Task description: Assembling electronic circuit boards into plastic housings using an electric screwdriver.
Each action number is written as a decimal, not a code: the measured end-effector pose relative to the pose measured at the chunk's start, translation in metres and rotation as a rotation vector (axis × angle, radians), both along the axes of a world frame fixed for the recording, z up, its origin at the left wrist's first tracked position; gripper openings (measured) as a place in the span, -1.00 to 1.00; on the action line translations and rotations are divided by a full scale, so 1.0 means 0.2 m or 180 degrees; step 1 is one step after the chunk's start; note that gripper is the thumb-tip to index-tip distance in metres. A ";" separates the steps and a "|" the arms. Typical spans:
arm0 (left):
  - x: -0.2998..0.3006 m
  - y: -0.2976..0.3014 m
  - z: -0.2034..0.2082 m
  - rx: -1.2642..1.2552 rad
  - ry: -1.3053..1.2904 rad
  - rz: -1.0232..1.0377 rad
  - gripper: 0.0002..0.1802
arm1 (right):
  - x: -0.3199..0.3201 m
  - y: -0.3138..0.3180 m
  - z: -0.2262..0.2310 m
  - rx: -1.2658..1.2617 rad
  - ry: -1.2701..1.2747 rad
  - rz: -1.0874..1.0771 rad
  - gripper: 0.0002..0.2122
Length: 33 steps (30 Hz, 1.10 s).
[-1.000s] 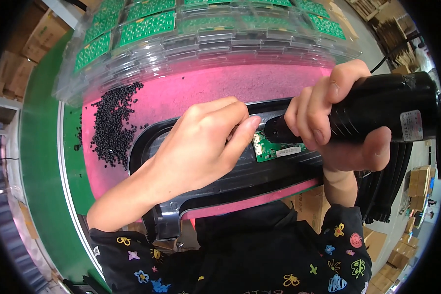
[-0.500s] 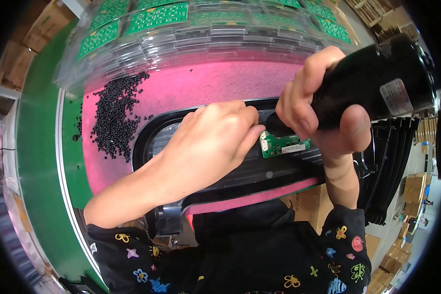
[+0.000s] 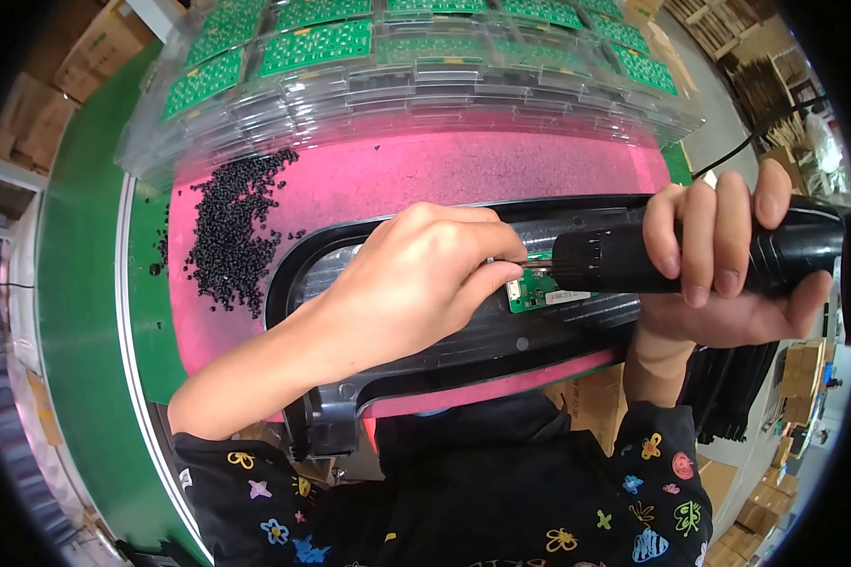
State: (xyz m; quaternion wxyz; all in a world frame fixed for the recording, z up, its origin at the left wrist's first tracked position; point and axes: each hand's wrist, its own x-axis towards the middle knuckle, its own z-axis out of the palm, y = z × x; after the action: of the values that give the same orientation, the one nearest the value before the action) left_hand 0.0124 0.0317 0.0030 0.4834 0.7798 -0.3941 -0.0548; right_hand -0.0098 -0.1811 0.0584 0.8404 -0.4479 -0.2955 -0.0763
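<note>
While the right hand [image 3: 728,250] wraps its fingers around the black driver [image 3: 605,260], the left hand [image 3: 435,269] pinches thumb and forefinger together at the tip of the bit [image 3: 539,266]; what lies between them is hidden. Beneath the bit, a green board [image 3: 531,291] lies in the shallow black shell [image 3: 482,335] on the pink mat [image 3: 425,161]. Beyond, stacked clear trays [image 3: 416,80] hold rows of green panels [image 3: 317,47]. Small black pieces [image 3: 227,236] lie heaped left of the shell.
</note>
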 end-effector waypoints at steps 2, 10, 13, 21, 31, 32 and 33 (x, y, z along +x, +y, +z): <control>0.01 0.00 -0.01 -0.0058 0.0125 0.0036 -0.89 | 0.00 -0.01 -0.01 0.0034 -0.0029 -0.0032 -0.58; -0.01 0.01 0.02 0.0207 -0.0555 0.0009 -0.72 | -0.03 0.06 -0.09 0.0292 0.0314 -0.0146 -0.52; -0.03 0.01 0.02 0.0222 -0.0471 0.0037 -0.76 | -0.02 0.02 -0.11 0.0085 0.0053 -0.0032 -0.49; -0.03 -0.01 0.03 0.0121 -0.0346 0.0287 -0.88 | -0.03 -0.03 -0.08 -0.0740 0.0121 0.0558 -0.48; -0.04 -0.02 0.01 0.0493 -0.0577 0.0277 -0.87 | -0.06 0.05 -0.14 -0.0657 0.0174 0.0499 -0.47; -0.04 -0.02 0.01 0.0511 -0.0592 0.0327 -0.87 | -0.05 0.04 -0.14 -0.0743 0.0107 0.0700 -0.48; -0.05 -0.02 0.01 0.0450 -0.0567 0.0342 -0.88 | -0.03 0.05 -0.13 -0.0837 0.0053 0.0906 -0.49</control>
State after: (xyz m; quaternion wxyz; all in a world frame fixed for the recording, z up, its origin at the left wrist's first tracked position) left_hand 0.0023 0.0271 0.0047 0.3925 0.8337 -0.3882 0.0130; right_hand -0.0159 -0.1714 0.0333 0.7794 -0.5081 -0.3563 0.0863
